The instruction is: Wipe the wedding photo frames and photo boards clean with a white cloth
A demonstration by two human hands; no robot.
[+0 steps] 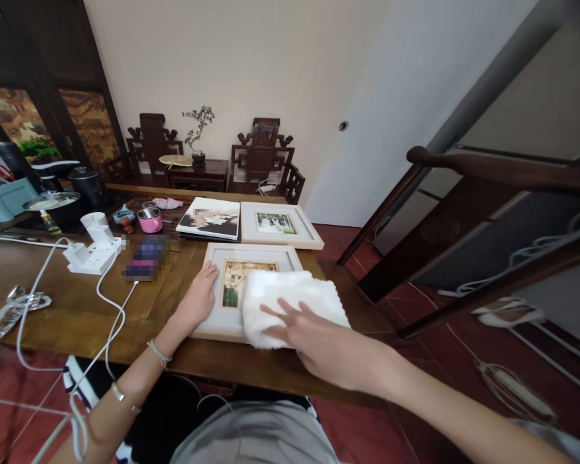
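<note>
A picture frame (205,325) with a pale wooden border lies flat near the table's front edge, a small photo (232,283) mounted inside it. At its left side my left hand (200,295) grips the border, fingers over the edge. My right hand (309,332) holds a fluffy white cloth (290,290) against the frame's right half, the fingers slightly spread on top of it. The cloth hides the right part of the photo and the lower right of the frame.
Behind lie a second picture frame (309,235) and a stacked photo panel (207,216). Leftward are a phone (145,258) on a cable, a white power strip (94,256) and a pink cup (149,220). A dark wooden chair (444,225) stands at the right.
</note>
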